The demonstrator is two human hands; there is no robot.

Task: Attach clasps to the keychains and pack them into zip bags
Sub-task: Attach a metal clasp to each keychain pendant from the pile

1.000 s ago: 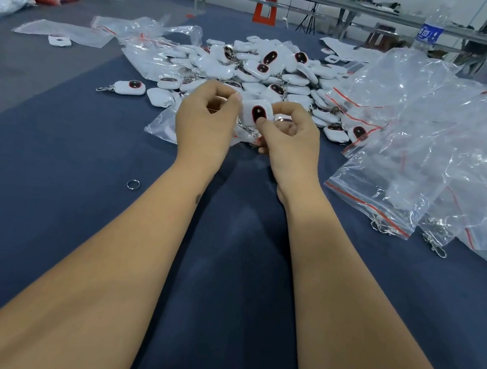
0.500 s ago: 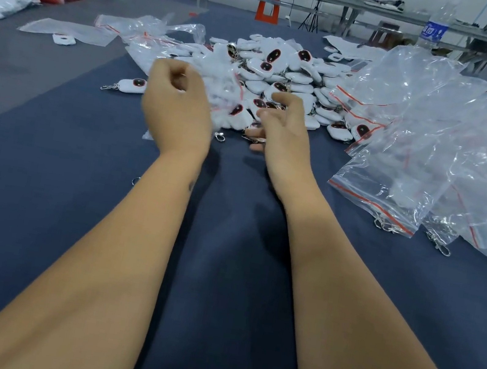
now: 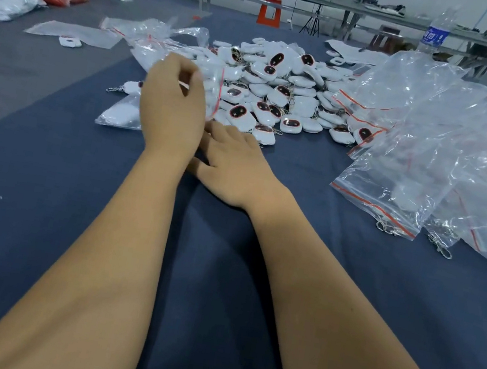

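Pinching a thin, slippery zip bag (image 3: 211, 82) at centre-left w/ curled fingers, left hand (image 3: 171, 104) is lifting it; right hand (image 3: 233, 163) is lying relaxed on desk (image 3: 37, 214). Keychains (image 3: 283, 94), light, rigid, upper centre; best taking bag by its rim.

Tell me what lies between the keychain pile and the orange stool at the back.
Head view: only bare blue cloth between the keychain pile and the orange stool.

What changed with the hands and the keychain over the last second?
A second ago both hands held one white keychain between them. Now the left hand has lifted away, pinching a clear zip bag, and the right hand has dropped flat onto the blue cloth, holding nothing. The keychain pile stayed put.
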